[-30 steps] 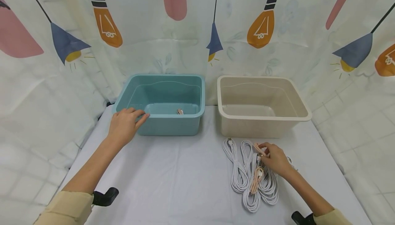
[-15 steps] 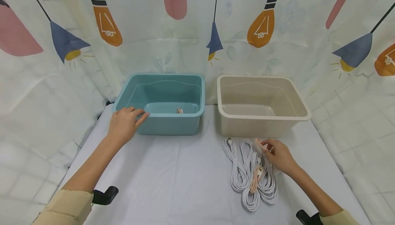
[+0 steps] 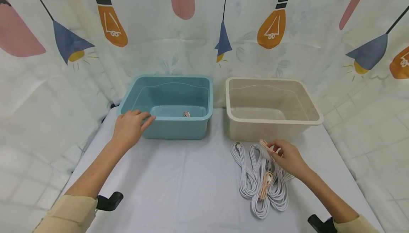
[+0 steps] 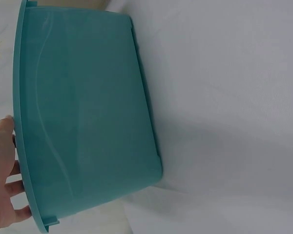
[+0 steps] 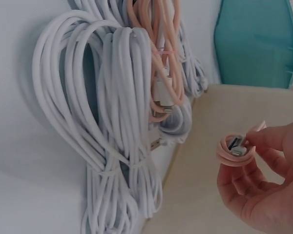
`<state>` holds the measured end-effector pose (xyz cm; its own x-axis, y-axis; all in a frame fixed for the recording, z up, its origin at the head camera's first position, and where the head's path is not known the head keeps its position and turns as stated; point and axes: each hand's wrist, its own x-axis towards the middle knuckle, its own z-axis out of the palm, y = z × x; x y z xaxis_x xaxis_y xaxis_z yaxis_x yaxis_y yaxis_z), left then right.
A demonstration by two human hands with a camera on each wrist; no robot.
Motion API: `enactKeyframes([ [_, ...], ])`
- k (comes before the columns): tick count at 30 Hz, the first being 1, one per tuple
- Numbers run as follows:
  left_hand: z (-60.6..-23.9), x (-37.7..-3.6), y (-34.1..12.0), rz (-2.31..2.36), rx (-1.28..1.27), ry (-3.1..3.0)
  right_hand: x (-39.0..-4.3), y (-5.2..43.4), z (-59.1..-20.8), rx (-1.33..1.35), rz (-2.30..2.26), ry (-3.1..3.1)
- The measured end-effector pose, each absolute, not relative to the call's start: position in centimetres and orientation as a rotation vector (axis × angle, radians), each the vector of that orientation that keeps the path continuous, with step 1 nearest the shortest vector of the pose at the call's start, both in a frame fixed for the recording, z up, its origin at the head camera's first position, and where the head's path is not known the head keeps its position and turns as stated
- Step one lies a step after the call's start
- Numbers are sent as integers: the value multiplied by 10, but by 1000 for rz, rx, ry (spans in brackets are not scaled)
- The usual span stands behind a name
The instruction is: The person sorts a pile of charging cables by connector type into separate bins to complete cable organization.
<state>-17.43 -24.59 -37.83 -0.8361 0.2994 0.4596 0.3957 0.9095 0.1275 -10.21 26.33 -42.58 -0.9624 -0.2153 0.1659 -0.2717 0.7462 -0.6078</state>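
My right hand (image 3: 291, 160) pinches a coiled pink USB cable (image 5: 234, 151) between thumb and fingers. Pale metal plugs show in the middle of that coil. In the head view the hand is over the top of a pile of bundled white cables (image 3: 247, 179). A second pink cable (image 3: 265, 187) lies on the pile, tied in a bundle with a white plug. My left hand (image 3: 129, 128) rests on the near rim of the teal bin (image 4: 93, 107), fingertips touching the edge. Inside the teal bin, a small pink cable bundle (image 3: 186, 114) is partly visible over the rim.
Beside the teal bin stands a beige bin (image 3: 274, 130), just behind the cable pile. Both sit at the back of a table with a white cloth (image 3: 182, 176). A patterned curtain (image 3: 191, 55) hangs behind them.
My right hand has lifted the pink cable off the pile and shifted it slightly toward the beige bin. The left hand has stayed on the teal bin's rim.
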Motion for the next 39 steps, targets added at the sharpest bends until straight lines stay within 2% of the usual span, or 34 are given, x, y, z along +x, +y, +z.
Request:
enactKeyframes([
  [39, -376, -174, -246, -298, -520, -2641, -121, 226, -366, 693, 1005, -2808],
])
